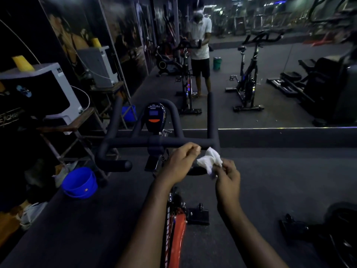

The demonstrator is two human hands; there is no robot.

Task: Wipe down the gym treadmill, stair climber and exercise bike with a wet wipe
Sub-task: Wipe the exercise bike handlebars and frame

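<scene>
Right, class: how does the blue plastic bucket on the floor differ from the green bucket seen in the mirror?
The blue plastic bucket is close, its open mouth showing; the green bucket appears only in the mirror, looking smaller, with something pale on top. Both sit on dark flooring.

A blue bucket [80,183] stands on the dark floor [96,229] at the left, near the legs of a wooden bench [58,129]. The bench carries a white box-shaped appliance [64,91] with a yellow object [22,63] on its top. A wall mirror [280,117] runs across ahead, and a pale shoe [31,213] lies at the left edge.
</scene>
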